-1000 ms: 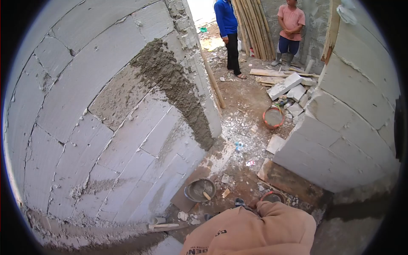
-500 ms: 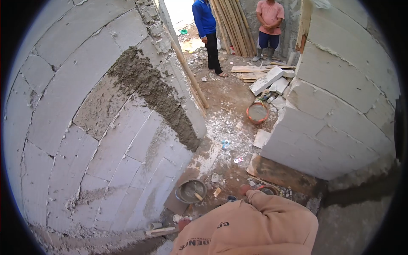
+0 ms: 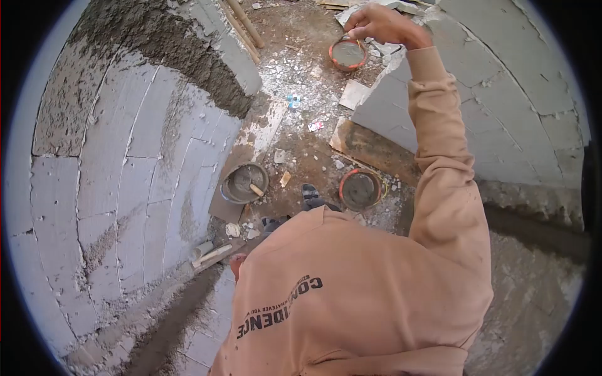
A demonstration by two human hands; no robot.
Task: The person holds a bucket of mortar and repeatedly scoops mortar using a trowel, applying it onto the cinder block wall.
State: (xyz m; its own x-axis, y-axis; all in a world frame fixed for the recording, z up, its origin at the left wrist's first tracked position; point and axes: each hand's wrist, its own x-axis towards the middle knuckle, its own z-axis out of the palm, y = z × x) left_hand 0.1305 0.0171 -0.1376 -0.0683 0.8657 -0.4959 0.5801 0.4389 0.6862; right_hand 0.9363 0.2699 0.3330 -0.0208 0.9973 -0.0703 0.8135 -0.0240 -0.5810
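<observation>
My right hand is raised ahead at the end of an outstretched arm, its fingers bent inward. In the picture it overlaps the rim of the far orange-edged bucket, and I cannot make out what it grips, if anything. Most of my left hand is hidden by my sweatshirt, low at my side. Near my feet stands a dark bucket of grey mortar with a light-handled tool in it. Another orange-rimmed bucket, also holding mortar, stands to its right.
A block wall with wet mortar smeared along its upper part rises at left. Another block wall stands at right, with a board at its foot. White rubble litters the ground; poles lean by the left wall.
My right hand has risen from low near the orange-rimmed bucket to far ahead. The view has tilted down, so the two people standing beyond are out of sight and the nearer buckets show fully.
</observation>
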